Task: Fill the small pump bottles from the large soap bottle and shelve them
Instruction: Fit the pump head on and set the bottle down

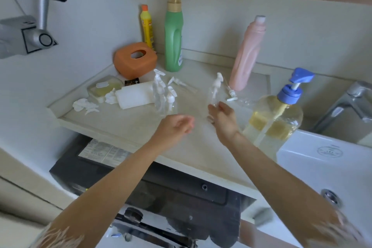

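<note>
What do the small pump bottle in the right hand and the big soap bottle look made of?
Small clear pump bottle with white pump: looks like thin glossy transparent plastic, since the counter shows through it. Large clear soap bottle with blue pump: also seems clear plastic, with yellowish liquid visible inside and an opaque, matte-looking blue plastic pump head.

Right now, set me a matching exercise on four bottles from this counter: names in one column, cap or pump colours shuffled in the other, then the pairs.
Column one:
1. green bottle
2. yellow bottle
3. pink bottle
4. large soap bottle

Column two:
A. blue pump
B. orange cap
C. gold cap
D. white cap

Pairs: 1-C, 2-B, 3-D, 4-A
</note>
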Tool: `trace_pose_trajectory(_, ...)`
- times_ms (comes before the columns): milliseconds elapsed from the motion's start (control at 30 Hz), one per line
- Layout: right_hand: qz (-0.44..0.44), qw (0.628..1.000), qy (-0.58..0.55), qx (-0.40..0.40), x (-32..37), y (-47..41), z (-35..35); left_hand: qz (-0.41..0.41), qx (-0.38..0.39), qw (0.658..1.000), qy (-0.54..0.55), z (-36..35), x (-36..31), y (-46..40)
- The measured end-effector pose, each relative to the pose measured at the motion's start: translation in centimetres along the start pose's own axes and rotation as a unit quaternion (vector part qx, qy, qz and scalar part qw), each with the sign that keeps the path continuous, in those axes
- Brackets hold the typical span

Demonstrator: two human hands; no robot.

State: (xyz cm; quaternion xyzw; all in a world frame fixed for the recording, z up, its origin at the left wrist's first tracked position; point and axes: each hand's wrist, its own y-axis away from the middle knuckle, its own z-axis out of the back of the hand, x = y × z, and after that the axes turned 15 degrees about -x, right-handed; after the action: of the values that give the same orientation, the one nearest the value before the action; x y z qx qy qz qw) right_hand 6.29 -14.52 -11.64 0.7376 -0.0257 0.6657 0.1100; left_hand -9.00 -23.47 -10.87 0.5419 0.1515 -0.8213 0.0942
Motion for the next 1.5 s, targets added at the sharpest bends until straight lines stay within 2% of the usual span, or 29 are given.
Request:
trace_pose_trajectory(100,0.066,0.995,-0.003,0.069,1.0,3.7,4.3,0.022,-0.042,0.994,0.103,-1.7,-4.0,-1.4)
trace_pose_trajectory(167,0.088,0.989,0.028,0.116,1.6,5.3,6.1,0.058,-0.006,0.985,0.162,-2.3,-6.3,-2.3)
trace_pose_trajectory(267,0.096,0.983,0.061,0.147,2.1,6.6,7.9,0.07,0.096,0.965,0.232,-3.3,-8.3,-2.3)
trace_pose_trajectory(367,0.083,0.98,0.078,0.161,2.3,7.2,9.3,0.043,0.153,0.954,0.255,-4.5,-8.7,-1.7)
trace_pose_trajectory(500,0.126,0.976,0.147,0.103,1.9,7.3,10.3,0.061,0.114,0.938,0.322,-5.7,-8.3,-1.0)
trace_pose_trajectory(600,0.177,0.954,0.239,0.04,1.3,7.0,10.9,0.066,0.04,0.955,0.287,-6.4,-7.8,-0.3)
trace_pose_trajectory(667,0.197,0.942,0.271,0.029,0.9,7.1,11.0,0.06,0.001,0.973,0.225,-6.6,-7.4,0.0)
trace_pose_trajectory(733,0.195,0.942,0.272,0.034,0.6,7.2,10.8,0.051,0.042,0.978,0.2,-6.2,-7.2,0.1)
trace_pose_trajectory(800,0.177,0.95,0.253,0.039,0.6,7.0,10.7,0.066,0.118,0.959,0.249,-5.8,-7.3,0.0)
trace_pose_trajectory(833,0.171,0.953,0.248,0.042,0.7,6.9,10.6,0.068,0.13,0.953,0.265,-5.5,-7.3,0.0)
trace_pose_trajectory(967,0.186,0.951,0.238,0.059,0.7,7.3,10.1,0.065,0.066,0.971,0.222,-5.0,-7.3,-0.3)
trace_pose_trajectory(1067,0.179,0.954,0.233,0.058,0.7,7.3,9.6,0.078,0.151,0.959,0.225,-4.4,-7.3,-0.6)
trace_pose_trajectory(1100,0.174,0.955,0.234,0.057,0.7,7.2,9.5,0.078,0.157,0.956,0.235,-4.4,-7.3,-0.6)
trace_pose_trajectory(1200,0.157,0.956,0.235,0.072,0.5,7.3,9.2,0.054,0.049,0.975,0.212,-4.9,-7.3,-0.4)
trace_pose_trajectory(1233,0.154,0.956,0.238,0.078,0.3,7.4,9.0,0.042,0.038,0.981,0.186,-4.9,-7.3,-0.4)
trace_pose_trajectory(1267,0.155,0.954,0.243,0.08,0.1,7.5,8.9,0.036,0.063,0.983,0.169,-4.8,-7.2,-0.4)
trace_pose_trajectory(1333,0.163,0.95,0.256,0.073,0.0,7.4,8.8,0.059,0.161,0.97,0.173,-4.4,-6.9,-0.6)
trace_pose_trajectory(1367,0.167,0.947,0.264,0.069,-0.1,7.4,8.8,0.066,0.165,0.969,0.173,-4.2,-6.9,-0.6)
trace_pose_trajectory(1400,0.172,0.944,0.272,0.07,-0.2,7.5,8.8,0.066,0.125,0.976,0.165,-4.3,-7.0,-0.5)
trace_pose_trajectory(1467,0.193,0.931,0.299,0.076,-0.4,7.9,8.5,0.062,-0.012,0.989,0.136,-4.8,-7.0,-0.4)
trace_pose_trajectory(1500,0.205,0.925,0.31,0.075,-0.6,8.1,8.2,0.062,-0.031,0.99,0.126,-4.9,-6.9,-0.3)
